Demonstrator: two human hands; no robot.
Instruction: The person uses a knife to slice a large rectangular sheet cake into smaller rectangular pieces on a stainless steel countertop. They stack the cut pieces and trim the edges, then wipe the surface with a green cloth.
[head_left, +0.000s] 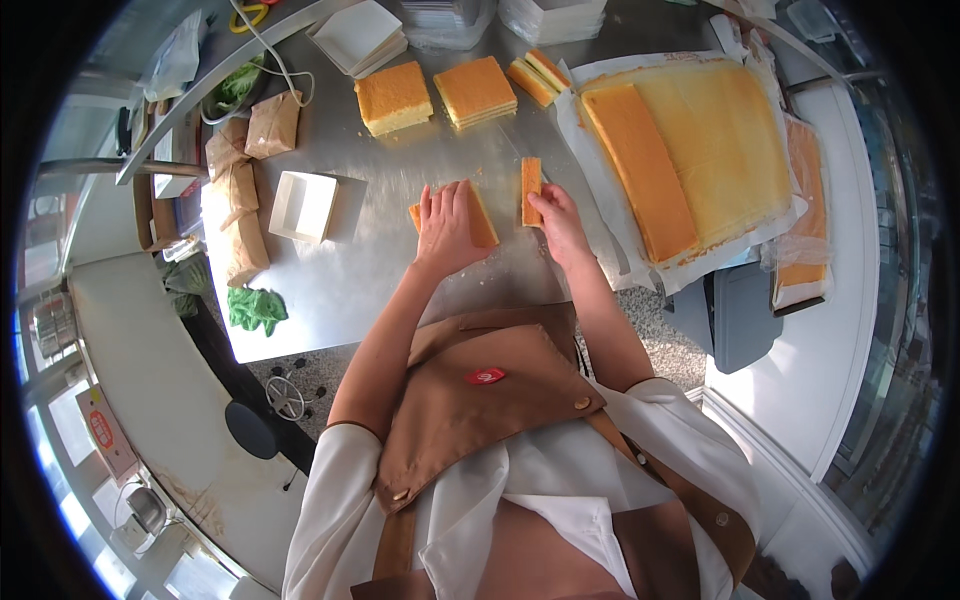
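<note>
My left hand (448, 229) lies over a square sponge cake (480, 217) on the steel worktop (390, 277), fingers at its far side and thumb at its near edge. The palm covers much of the cake. To the right, my right hand (559, 221) pinches a narrow strip of sponge cake (531, 180) between thumb and fingers, a short gap from the square. Cannot tell if the strip touches the worktop. Beyond my hands sit two stacked square sponge cakes, a left one (393, 90) and a right one (475, 84). Two cut cake strips (536, 79) lie beside them.
At right, a long cake slab (637, 169) rests on a sheet with baking paper (739, 142). An open white box (303, 206), brown paper packets (244, 244) and green leaves (256, 310) are on the left. Stacked white trays (356, 34) stand at the back.
</note>
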